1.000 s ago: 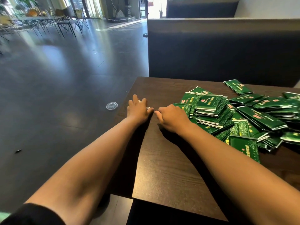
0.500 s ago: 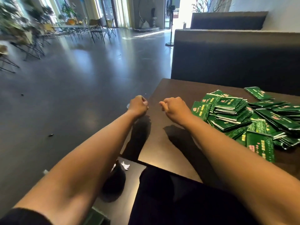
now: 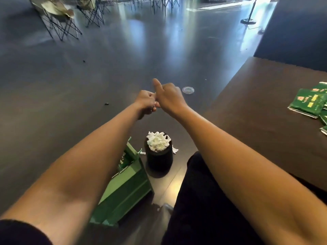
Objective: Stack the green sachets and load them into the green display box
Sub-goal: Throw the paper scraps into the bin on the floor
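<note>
Both my arms reach out over the floor, to the left of the table. My left hand [image 3: 146, 102] is curled into a fist, and my right hand [image 3: 168, 97] touches it with fingers curled and thumb raised. Anything held between them is hidden. Below my left forearm, the green display box [image 3: 123, 188] stands on the floor with a few green sachets [image 3: 123, 160] inside. More green sachets [image 3: 307, 103] lie on the dark wooden table [image 3: 256, 112] at the right edge of view.
A black bin [image 3: 158, 161] heaped with white paper scraps [image 3: 158, 141] stands on the floor below my hands, beside the box. A clear round lid [image 3: 188, 89] lies on the floor. Wire-legged chairs [image 3: 58, 27] stand far left. My dark-trousered lap [image 3: 203, 200] is low right.
My view has swung left and down. Both hands left the table edge and came together over the floor above the bin. The sachet pile has slid to the right edge of view.
</note>
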